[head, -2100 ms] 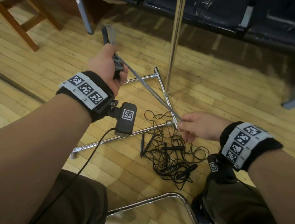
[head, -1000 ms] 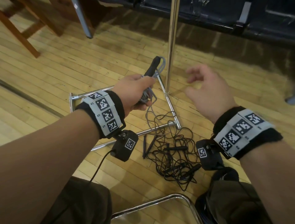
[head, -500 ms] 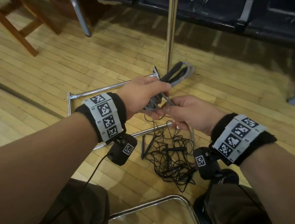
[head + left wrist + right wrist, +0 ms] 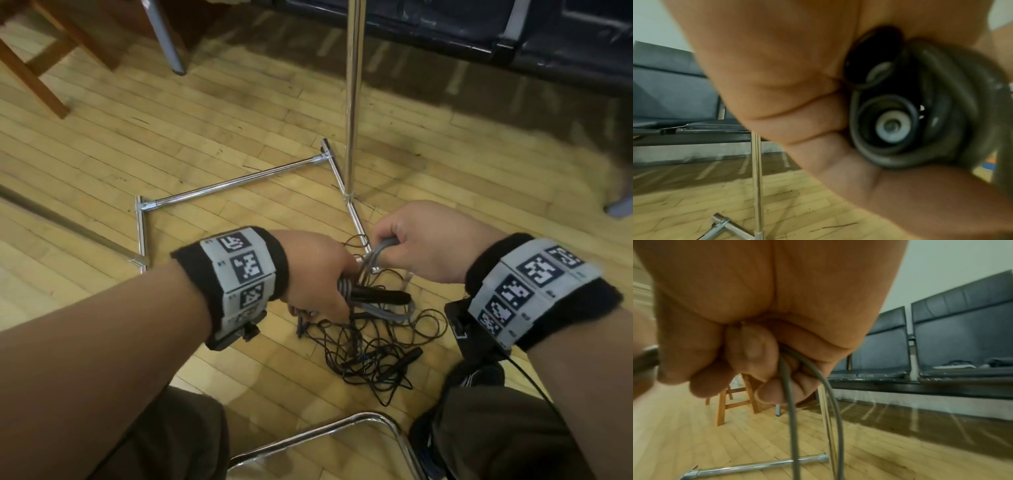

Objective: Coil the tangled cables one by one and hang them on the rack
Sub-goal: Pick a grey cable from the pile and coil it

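Grey cable (image 4: 378, 310) bundle gripped in left hand (image 4: 315, 274); right hand (image 4: 421, 240) pinches its loop, now lower above the rack base (image 4: 236, 181).

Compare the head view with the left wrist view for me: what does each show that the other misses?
Only the head view shows the right hand gripping a grey strand, the black cable tangle on the floor and the rack's base bars. Only the left wrist view shows the bundle end-on: two round connector ends ringed by loops. Both show the left hand gripping the grey cable coil, the rack's upright pole, the wooden floor and dark seats.
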A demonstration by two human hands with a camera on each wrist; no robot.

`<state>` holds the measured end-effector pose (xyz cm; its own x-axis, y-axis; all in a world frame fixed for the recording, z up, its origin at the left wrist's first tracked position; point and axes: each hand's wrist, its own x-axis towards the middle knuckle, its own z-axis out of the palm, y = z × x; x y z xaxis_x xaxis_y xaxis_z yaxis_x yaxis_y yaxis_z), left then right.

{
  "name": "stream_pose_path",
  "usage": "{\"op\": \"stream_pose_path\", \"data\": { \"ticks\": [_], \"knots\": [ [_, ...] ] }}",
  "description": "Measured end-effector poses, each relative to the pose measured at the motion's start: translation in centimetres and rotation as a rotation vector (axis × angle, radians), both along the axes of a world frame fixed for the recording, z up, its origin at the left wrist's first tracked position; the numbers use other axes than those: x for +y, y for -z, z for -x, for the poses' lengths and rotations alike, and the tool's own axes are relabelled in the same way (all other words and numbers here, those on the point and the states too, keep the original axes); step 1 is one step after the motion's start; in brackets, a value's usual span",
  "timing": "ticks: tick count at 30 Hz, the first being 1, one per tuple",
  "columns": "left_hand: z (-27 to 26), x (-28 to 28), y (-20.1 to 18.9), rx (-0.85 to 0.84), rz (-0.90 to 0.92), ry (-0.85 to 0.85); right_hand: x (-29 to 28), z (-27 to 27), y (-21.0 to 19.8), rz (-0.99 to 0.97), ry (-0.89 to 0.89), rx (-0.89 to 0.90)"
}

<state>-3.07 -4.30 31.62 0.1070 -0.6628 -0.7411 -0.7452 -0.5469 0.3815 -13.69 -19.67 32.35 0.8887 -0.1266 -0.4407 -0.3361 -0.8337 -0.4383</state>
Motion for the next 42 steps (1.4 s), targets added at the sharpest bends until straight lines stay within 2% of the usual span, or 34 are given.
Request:
{"op": "stream_pose_path", "data": {
  "ticks": [4, 9, 13, 16, 18, 20, 22, 25, 34, 38, 42],
  "knots": [
    [-1.4, -0.1, 0.6, -0.135, 0.043, -0.248, 1.9, -0.8, -1.4, 0.090, -0.019, -0.024],
    [-3.5, 0.4, 0.9, -0.056, 0.162, -0.513, 3.3, -1.0, -1.5, -0.026, 0.049, -0.069],
    [-4.4, 0.8, 0.7, 0.196, 0.315, -0.729, 2.7, -1.1, -0.1, -0.257, 0.202, -0.042],
    [-4.6, 1.1, 0.5, 0.456, 0.372, -0.791, 2.3, -0.9, 0.5, -0.513, 0.281, 0.006],
    [-4.6, 1.1, 0.2, 0.601, 0.392, -0.828, 2.2, -0.8, 0.5, -0.587, 0.289, -0.005],
    [-4.7, 1.1, 0.0, 0.682, 0.447, -0.878, 2.0, -0.7, 0.5, -0.616, 0.321, -0.021],
    [-4.8, 0.9, -0.1, 0.677, 0.514, -0.906, 1.9, -0.6, 0.5, -0.648, 0.341, -0.032],
    [-4.7, 0.7, 0.0, 0.659, 0.567, -0.910, 1.8, -0.5, 0.4, -0.655, 0.312, -0.043],
    [-4.9, 0.9, -0.1, 0.744, 0.543, -0.909, 1.4, -0.2, 0.6, -0.752, 0.324, 0.057],
    [-4.8, 1.2, -0.4, 0.846, 0.441, -0.719, 0.6, 0.0, 0.6, -0.606, 0.284, 0.045],
    [-4.3, 1.4, -0.6, 0.741, 0.218, -0.414, -0.7, 0.2, 0.1, -0.431, 0.123, 0.064]
  ]
}}
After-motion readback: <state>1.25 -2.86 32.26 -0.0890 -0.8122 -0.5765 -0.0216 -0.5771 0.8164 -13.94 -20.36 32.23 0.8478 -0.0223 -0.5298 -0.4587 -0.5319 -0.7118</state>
